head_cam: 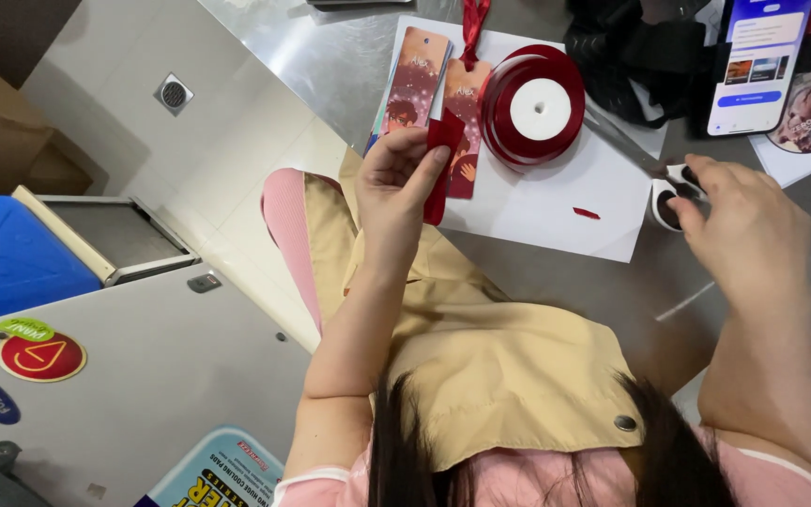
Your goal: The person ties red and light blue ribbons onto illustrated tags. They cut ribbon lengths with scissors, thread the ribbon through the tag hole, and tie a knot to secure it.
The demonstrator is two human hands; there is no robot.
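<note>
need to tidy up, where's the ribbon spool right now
In the head view the red ribbon spool lies flat on the white paper at top centre, just right of the two bookmarks and up-left of the scissors under the right hand.

We look down on a stainless steel table (349, 56) that shines under bright, even light. Below its edge lies a floor (237, 141) of pale, glossy tiles, with a small square metal drain (173, 93) set into it. At the far left we see a brown cardboard box (2, 122). Just beside it stands a blue container (7, 258) against a white-framed bin (110, 235). Nearer to us sits a grey chest cabinet (152, 376) with round stickers on its lid.
</note>
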